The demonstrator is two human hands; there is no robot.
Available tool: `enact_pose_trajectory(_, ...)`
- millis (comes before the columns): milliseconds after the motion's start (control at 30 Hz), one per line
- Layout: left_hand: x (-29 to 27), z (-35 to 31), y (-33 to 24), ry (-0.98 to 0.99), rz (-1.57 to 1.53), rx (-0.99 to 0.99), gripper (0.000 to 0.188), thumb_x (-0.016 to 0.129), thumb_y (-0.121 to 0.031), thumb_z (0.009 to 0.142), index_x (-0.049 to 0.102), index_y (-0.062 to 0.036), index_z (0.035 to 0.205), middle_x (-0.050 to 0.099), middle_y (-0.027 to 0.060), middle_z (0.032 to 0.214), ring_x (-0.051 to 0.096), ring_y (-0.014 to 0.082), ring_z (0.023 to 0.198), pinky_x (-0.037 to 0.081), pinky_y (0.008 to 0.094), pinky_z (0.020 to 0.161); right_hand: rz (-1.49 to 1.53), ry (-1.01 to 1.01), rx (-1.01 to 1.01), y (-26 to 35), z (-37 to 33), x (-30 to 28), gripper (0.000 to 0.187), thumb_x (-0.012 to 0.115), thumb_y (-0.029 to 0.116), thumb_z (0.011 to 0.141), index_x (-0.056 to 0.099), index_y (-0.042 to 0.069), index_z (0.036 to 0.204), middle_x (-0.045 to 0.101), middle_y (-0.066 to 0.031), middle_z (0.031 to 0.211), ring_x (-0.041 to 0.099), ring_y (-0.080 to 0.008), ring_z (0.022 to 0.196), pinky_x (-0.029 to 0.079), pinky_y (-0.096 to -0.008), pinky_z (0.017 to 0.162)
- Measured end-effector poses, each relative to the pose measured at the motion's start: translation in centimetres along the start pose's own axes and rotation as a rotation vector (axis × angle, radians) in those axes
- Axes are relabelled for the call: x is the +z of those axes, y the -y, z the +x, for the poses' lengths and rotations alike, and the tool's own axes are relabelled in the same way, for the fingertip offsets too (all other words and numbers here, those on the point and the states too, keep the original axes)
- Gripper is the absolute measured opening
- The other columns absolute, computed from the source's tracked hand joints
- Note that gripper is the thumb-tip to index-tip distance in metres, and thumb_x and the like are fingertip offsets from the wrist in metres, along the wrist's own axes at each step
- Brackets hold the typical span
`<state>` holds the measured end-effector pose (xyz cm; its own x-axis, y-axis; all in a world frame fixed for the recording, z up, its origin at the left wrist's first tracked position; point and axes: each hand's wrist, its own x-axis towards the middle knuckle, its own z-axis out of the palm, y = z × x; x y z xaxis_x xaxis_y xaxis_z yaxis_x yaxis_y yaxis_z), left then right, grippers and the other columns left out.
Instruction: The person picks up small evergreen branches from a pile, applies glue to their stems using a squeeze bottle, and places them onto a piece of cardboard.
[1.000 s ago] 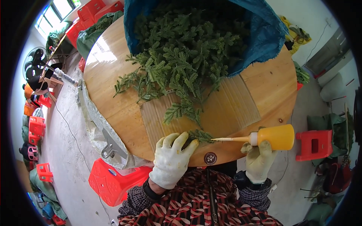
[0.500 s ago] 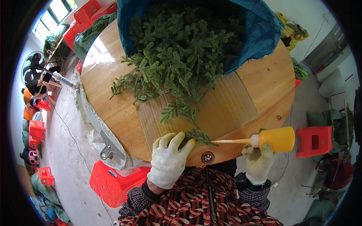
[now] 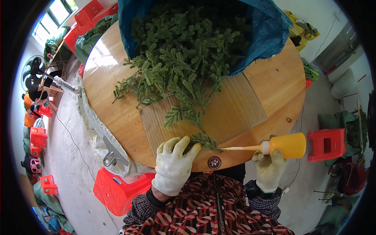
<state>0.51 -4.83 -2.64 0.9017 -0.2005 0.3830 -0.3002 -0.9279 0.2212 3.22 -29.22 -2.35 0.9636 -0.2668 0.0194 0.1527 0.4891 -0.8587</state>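
My left hand (image 3: 172,166), in a stained white knit glove, has its thumb and fingertips closed on the near end of a small green fir sprig (image 3: 205,140). That sprig points right, low over the front of the round wooden table (image 3: 280,80). In my gloved right hand (image 3: 269,171) lies a yellow squeeze bottle (image 3: 289,145), tipped on its side. Its long thin nozzle reaches left, the tip at the sprig's outer end. Beyond my hands, a heap of fir branches (image 3: 180,58) spills from a blue sack (image 3: 270,33) onto a flat corrugated cardboard sheet (image 3: 239,105).
A large metal clip (image 3: 113,152) grips plastic sheeting along the table's left edge. Red plastic stools stand close by, one (image 3: 121,190) at the front left and another (image 3: 326,145) at the right. A black fan (image 3: 34,72) stands at far left.
The nozzle tip overlapped the sprig's end before and now sits right at its outer tip. The whole view has shifted slightly. Both hands keep their hold.
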Motion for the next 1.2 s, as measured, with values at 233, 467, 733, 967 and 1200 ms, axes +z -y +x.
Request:
enact_pose_trajectory(233,-0.1,0.0,-0.1,0.001,0.004,-0.004,0.032,0.065,-0.005,0.074,0.068,-0.0153,0.104,0.055,0.0055,0.117,0.052,0.0272,0.105,0.043,0.0408,0.089,-0.053,-0.014,0.007,0.0,-0.1,-0.4,0.037,0.066,0.022,0.088,0.051,0.000,0.113,0.059,-0.0096,0.088,0.058,-0.0167,0.061,0.052,-0.0312,0.054)
enact_pose_trajectory(467,0.0,0.1,-0.1,0.003,-0.003,-0.005,0.032,0.065,-0.005,0.073,0.069,-0.0150,0.104,0.055,0.0057,0.116,0.053,0.0275,0.105,0.043,0.0411,0.089,-0.119,-0.021,0.024,0.1,-0.1,-1.0,0.042,0.068,0.030,0.087,0.051,0.003,0.115,0.059,-0.0081,0.088,0.055,-0.0141,0.058,0.048,-0.0288,0.053)
enact_pose_trajectory(733,-0.4,0.3,-0.1,-0.040,-0.034,-0.023,0.029,0.067,-0.007,0.074,0.068,-0.0140,0.102,0.057,0.0044,0.110,0.055,0.0260,0.101,0.044,0.0393,0.087,-0.044,-0.063,0.045,0.6,0.4,-1.1,0.035,0.063,0.026,0.090,0.052,0.001,0.111,0.058,-0.0072,0.084,0.056,-0.0143,0.061,0.051,-0.0295,0.054)
enact_pose_trajectory(967,0.6,-0.1,-0.1,-0.165,-0.102,-0.051,0.023,0.070,-0.008,0.073,0.067,-0.0136,0.095,0.061,0.0008,0.102,0.057,0.0216,0.094,0.044,0.0370,0.083,0.159,-0.075,0.041,0.0,2.9,-1.2,0.033,0.058,0.031,0.095,0.053,0.003,0.112,0.058,-0.0054,0.091,0.049,-0.0096,0.065,0.041,-0.0225,0.060)
enact_pose_trajectory(1200,-0.2,-0.7,0.0,-0.259,-0.170,-0.078,0.024,0.074,-0.007,0.068,0.066,-0.0128,0.090,0.063,0.0006,0.092,0.059,0.0207,0.087,0.045,0.0357,0.079,0.170,-0.147,0.025,-1.3,4.5,0.4,0.034,0.058,0.032,0.095,0.054,0.003,0.112,0.056,-0.0034,0.089,0.048,-0.0098,0.065,0.040,-0.0238,0.059)
